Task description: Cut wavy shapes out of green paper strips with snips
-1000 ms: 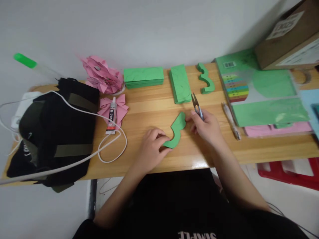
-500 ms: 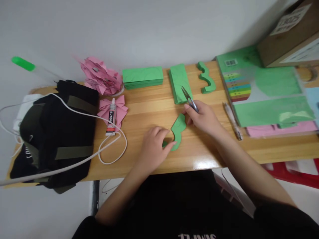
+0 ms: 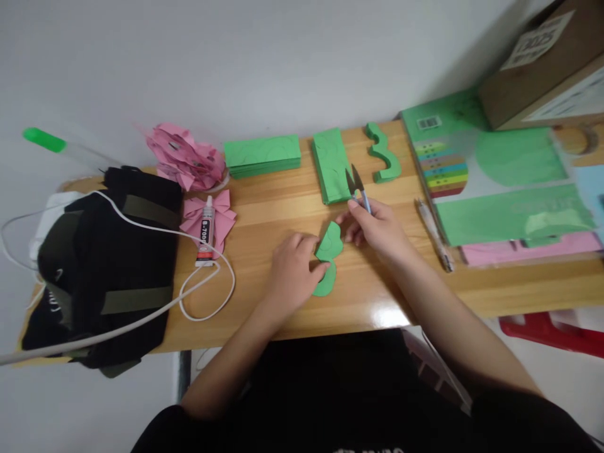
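Note:
My left hand (image 3: 292,274) pinches a wavy green paper cutout (image 3: 327,259) at its middle, holding it on the wooden desk (image 3: 264,207). My right hand (image 3: 377,229) is closed around small thread snips (image 3: 356,186), blades pointing up and away, with its fingertips touching the top end of the cutout. Behind them lie two stacks of green paper strips (image 3: 262,155) (image 3: 331,165) and a pile of wavy green cutouts (image 3: 383,153).
A black bag (image 3: 104,264) with a white cable (image 3: 207,296) fills the left of the desk. Pink paper bows (image 3: 186,160), a glue tube (image 3: 204,230), a pen (image 3: 434,234), green and pink sheets (image 3: 509,214) and a cardboard box (image 3: 547,69) lie around.
The cutout has turned more upright and shifted slightly left under my left hand. My right hand with the snips has moved closer to its top end.

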A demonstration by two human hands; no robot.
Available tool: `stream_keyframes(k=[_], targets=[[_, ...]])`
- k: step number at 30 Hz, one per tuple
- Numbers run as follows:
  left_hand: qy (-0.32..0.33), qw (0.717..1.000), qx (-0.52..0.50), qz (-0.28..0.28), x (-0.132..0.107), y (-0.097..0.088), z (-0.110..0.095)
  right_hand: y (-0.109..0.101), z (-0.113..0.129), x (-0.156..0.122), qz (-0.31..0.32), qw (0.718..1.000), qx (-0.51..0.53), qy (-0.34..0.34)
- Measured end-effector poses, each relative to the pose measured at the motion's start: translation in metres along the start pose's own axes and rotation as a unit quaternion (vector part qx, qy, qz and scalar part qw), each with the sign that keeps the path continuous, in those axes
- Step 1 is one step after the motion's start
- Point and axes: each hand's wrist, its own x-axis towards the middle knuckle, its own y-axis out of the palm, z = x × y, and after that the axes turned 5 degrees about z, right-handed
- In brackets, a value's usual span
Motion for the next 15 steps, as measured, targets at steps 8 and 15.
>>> stream_keyframes(k=[8, 15], targets=[[-0.027, 0.980, -0.196, -0.008, 0.003, -0.001, -0.003, -0.004, 0.003, -0.004, 0.033, 0.994, 0.103, -0.002], [-0.034, 0.900, -0.430, -0.064, 0.010, -0.011, -0.006, -0.005, 0.005, -0.013, 0.108, 0.989, 0.102, -0.022]])
